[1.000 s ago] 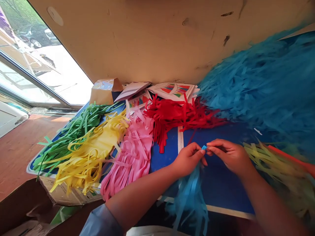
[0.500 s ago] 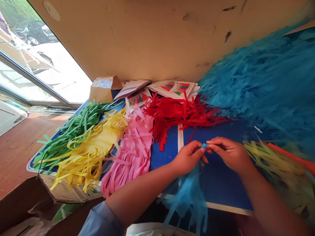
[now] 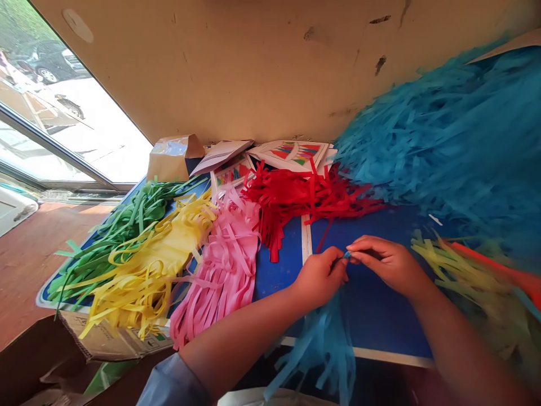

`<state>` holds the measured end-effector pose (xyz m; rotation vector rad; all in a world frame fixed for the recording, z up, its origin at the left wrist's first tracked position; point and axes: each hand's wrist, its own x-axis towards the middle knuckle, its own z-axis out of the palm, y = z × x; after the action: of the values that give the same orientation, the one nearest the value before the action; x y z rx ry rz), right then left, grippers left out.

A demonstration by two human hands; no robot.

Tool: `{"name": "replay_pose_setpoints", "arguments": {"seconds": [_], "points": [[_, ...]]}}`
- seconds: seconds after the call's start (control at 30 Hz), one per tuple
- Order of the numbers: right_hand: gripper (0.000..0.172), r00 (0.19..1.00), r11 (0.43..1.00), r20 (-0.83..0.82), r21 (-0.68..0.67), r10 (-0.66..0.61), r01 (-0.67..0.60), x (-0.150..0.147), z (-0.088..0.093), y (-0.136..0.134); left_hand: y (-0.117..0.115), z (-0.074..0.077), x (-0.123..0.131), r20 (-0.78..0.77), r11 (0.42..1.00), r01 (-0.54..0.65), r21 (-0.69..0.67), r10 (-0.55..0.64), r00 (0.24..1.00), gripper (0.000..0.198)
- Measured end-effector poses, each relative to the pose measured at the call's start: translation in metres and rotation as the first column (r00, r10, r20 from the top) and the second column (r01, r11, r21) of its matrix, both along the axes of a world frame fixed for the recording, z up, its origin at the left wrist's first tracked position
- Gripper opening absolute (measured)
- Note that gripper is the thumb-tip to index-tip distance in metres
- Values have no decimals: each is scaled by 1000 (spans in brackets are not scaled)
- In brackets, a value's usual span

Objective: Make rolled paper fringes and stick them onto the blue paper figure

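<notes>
My left hand (image 3: pixel 320 276) and my right hand (image 3: pixel 386 262) meet over the blue tabletop (image 3: pixel 279 270). Between their fingertips shows a small end of blue paper (image 3: pixel 347 255), mostly hidden by the fingers. A bunch of blue paper fringe (image 3: pixel 325 352) hangs down from my left hand past the table's front edge. My right fingers pinch the top of that blue paper. Red paper fringe (image 3: pixel 296 197) lies just beyond my hands, and pink paper fringe (image 3: pixel 220 270) lies to the left of my left hand.
Yellow (image 3: pixel 143 265) and green (image 3: pixel 118 225) paper fringes lie at the left. A large blue fringe heap (image 3: pixel 439 141) rises at the right, beside yellow-green strips (image 3: pixel 477 287). Printed sheets (image 3: pixel 291 155) and a paper bag (image 3: pixel 173 158) stand against the wall. A cardboard box (image 3: pixel 34 361) sits at lower left.
The small blue paper end now shows less between my fingers, and my hands sit closer together. The whole scene has shifted slightly left in the picture.
</notes>
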<state>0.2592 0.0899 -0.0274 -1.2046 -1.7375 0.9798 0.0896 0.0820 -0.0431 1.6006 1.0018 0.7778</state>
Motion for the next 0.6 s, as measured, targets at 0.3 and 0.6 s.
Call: {"name": "replay_pose_setpoints", "arguments": {"seconds": [0.3, 0.6], "points": [[25, 999, 998, 26, -59, -17, 19, -4, 2, 1, 0, 0, -1, -8, 1000, 1, -27, -1, 1000, 18], [25, 999, 996, -25, -77, -41, 39, -6, 4, 1, 0, -1, 1, 36, 999, -29, -30, 30, 999, 18]]}}
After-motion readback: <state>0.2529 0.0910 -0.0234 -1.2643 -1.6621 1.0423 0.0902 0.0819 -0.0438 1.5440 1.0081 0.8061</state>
